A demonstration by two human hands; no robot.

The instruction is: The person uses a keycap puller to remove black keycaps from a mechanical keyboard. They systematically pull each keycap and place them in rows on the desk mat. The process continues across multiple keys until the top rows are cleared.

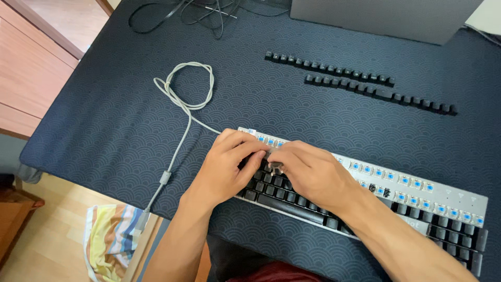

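Below, both hands — left hand [227, 167], right hand [308, 169] — on silver keyboard [417, 196], blue switches bared

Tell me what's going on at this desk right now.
A person has both hands on a mechanical keyboard: the left hand and right hand meet over a key near its left end. The top rows show bare blue switches. Removed black keycaps lie in two rows on the dark desk mat.

no packages, labels, signs, screens visible
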